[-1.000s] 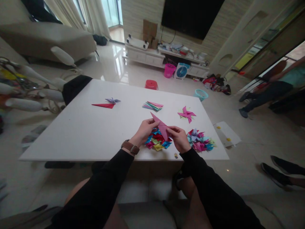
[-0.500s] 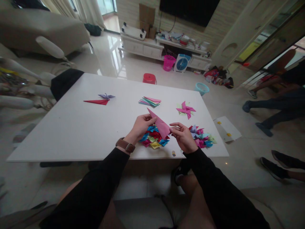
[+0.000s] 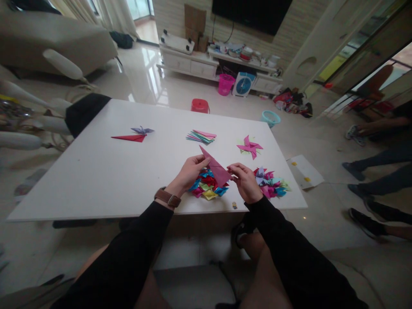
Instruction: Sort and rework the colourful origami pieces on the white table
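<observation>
A pink sheet of origami paper (image 3: pixel 218 171), folded into a triangle with creases showing, is held up above the table. My left hand (image 3: pixel 189 171) pinches its upper left edge between thumb and fingers. At the paper's lower right corner, my right hand (image 3: pixel 244 181) has its fingertips closed on the edge. Below the paper lies a cluster of small folded origami pieces (image 3: pixel 210 194) in red, blue, yellow and green, partly hidden by it. A second cluster of origami pieces (image 3: pixel 272 186) in purple, pink and mint sits beside my right hand.
On the white table (image 3: pixel 106 180) lie a fanned stack of folded papers (image 3: pixel 201 137), a pink and green pinwheel (image 3: pixel 249 147), a purple origami crane (image 3: pixel 142 130) and a red folded paper (image 3: pixel 128 137). A red stool (image 3: pixel 200 105) stands beyond. Other people's legs show at right.
My right hand has shifted slightly up along the paper's right corner, and its fingers are drawn closer together. The pink paper has tilted a little. My left hand keeps its pinch.
</observation>
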Available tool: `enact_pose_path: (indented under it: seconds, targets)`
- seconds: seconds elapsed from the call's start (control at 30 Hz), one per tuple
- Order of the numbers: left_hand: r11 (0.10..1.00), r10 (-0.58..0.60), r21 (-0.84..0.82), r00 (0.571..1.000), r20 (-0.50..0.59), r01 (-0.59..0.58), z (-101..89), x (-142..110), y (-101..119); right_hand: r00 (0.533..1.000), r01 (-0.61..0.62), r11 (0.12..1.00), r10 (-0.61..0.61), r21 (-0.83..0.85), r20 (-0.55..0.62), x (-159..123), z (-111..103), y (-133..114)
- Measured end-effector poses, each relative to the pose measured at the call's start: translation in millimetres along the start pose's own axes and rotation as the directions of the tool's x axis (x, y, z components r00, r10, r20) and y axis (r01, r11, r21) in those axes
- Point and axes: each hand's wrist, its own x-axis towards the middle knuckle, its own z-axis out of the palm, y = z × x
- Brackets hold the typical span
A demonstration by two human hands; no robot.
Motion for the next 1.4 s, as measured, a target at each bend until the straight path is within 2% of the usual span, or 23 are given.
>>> enact_pose_path:
  seconds: [0.2,0.33,0.57,0.8,1.1,1.3,1.4]
  targets:
    - [0.998,-0.048,0.033,0.995,0.083,0.045,3.6,-6,-2,0.993,0.031,0.994,-0.018,-0.109,0.116,-2,6,6]
    - [0.996,-0.038,0.089,0.995,0.093,0.030,3.9,-8,-1,0.990,0.083,0.977,-0.058,-0.199,0.127,-3,8,7]
    - [0.996,0.009,0.094,1.000,0.010,-0.010,3.1,-7,-3,0.986,0.168,0.935,-0.156,-0.311,0.064,1,6,8]
    - [0.994,0.022,0.104,0.998,-0.051,-0.017,5.5,-7,-6,0.975,0.221,0.878,-0.207,-0.424,0.081,-2,8,6]
    - [0.997,0.025,0.078,0.994,-0.105,-0.017,10.7,-4,-11,0.952,0.305,0.830,-0.278,-0.467,0.126,-1,8,10]
    - [0.999,-0.033,0.028,0.994,-0.107,0.036,11.4,-3,-11,0.953,0.300,0.853,-0.254,-0.426,0.163,0,5,8]
    - [0.999,-0.047,0.019,0.995,-0.086,0.049,11.7,-3,-10,0.965,0.258,0.879,-0.212,-0.401,0.156,0,4,5]
